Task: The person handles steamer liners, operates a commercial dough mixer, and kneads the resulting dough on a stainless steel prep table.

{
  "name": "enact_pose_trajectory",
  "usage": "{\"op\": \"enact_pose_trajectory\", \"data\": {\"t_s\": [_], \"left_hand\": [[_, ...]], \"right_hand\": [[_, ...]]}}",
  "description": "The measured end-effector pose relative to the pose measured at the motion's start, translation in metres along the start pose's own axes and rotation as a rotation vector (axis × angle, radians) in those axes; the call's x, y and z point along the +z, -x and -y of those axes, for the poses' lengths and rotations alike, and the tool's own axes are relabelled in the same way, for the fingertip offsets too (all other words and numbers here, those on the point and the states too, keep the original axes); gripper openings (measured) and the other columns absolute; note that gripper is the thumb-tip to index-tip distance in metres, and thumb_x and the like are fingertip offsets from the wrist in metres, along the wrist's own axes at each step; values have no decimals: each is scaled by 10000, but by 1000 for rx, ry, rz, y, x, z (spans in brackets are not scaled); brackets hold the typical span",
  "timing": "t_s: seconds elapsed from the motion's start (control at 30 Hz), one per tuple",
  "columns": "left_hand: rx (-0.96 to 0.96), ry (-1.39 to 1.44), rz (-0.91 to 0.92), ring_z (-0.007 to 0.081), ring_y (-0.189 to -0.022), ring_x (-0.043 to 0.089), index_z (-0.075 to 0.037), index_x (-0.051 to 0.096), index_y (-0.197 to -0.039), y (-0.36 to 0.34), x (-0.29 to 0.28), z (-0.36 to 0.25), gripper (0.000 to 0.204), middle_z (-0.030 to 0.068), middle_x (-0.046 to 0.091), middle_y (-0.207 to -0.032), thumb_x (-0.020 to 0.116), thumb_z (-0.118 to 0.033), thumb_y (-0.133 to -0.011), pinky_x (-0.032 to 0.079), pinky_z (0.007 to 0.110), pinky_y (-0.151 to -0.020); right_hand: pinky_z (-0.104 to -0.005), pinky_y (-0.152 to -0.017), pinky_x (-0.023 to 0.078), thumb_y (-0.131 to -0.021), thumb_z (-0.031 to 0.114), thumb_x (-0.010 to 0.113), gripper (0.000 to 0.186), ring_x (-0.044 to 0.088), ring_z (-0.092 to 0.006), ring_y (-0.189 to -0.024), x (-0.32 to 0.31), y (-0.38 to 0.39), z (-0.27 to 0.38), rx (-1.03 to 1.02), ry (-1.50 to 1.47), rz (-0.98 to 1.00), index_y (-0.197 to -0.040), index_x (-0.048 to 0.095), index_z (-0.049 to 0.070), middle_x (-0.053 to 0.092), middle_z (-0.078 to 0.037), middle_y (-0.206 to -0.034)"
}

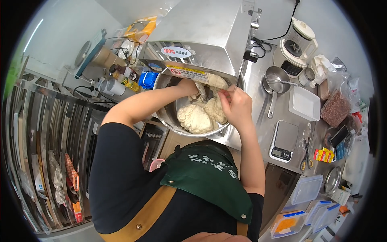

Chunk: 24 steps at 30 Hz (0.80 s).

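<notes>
A steel mixing bowl [171, 123] sits under the head of a stand mixer [193, 28]. Pale, sticky dough [195, 119] lies in it in a rounded lump, with more clinging around the metal dough hook [209, 95] up under the head. My left hand [188, 88] reaches in over the bowl's left side, its fingers closed on dough beside the hook and partly hidden by it. At the right side of the bowl, under the mixer's edge, my right hand [237, 105] has curled fingers pressed together; what they grip is hidden.
Right on the steel counter stand a saucepan [276, 76] with a whisk, a white tray [304, 104], a digital scale [284, 139], scissors [307, 157] and a blender [296, 46]. Bottles [127, 80] and a blue packet [148, 80] stand left of the bowl. A tray rack [48, 153] is further left.
</notes>
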State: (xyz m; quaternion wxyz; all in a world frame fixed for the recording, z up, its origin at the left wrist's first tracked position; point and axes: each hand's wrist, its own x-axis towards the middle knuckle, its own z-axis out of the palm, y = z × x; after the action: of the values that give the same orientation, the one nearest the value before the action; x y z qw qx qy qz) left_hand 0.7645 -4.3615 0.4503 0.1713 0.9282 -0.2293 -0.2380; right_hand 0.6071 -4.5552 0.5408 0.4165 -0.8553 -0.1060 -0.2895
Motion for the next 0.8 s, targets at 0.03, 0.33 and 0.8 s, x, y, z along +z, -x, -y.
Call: {"op": "enact_pose_trajectory", "data": {"t_s": [0.03, 0.33, 0.8], "left_hand": [[-37, -64, -6, 196, -917, 547, -94, 573, -962, 0, -4, 5, 237, 78, 591, -958, 506, -234, -782, 415, 355, -791], [162, -416, -294, 233, -820, 582, -80, 593, -879, -7, -13, 35, 179, 107, 601, -876, 493, -193, -784, 457, 353, -687], [637, -289, -310, 302, -884, 532, 7, 502, -1055, 132, -36, -104, 408, 136, 541, -920, 527, -43, -651, 451, 365, -757]], "right_hand": [[-296, -502, 467, -727, 86, 618, 115, 596, -217, -567, 0, -1, -1, 11, -8, 3, -752, 549, -2, 596, -109, -684], [-359, -477, 392, -675, 72, 638, 111, 516, -279, -551, 7, -1, -3, 23, -61, -46, -702, 554, 5, 507, -107, -601], [-177, -510, 449, -844, -3, 467, 303, 518, -69, -585, 21, 20, -3, 291, -549, -557, -1134, 398, -59, 573, -107, -774]]}}
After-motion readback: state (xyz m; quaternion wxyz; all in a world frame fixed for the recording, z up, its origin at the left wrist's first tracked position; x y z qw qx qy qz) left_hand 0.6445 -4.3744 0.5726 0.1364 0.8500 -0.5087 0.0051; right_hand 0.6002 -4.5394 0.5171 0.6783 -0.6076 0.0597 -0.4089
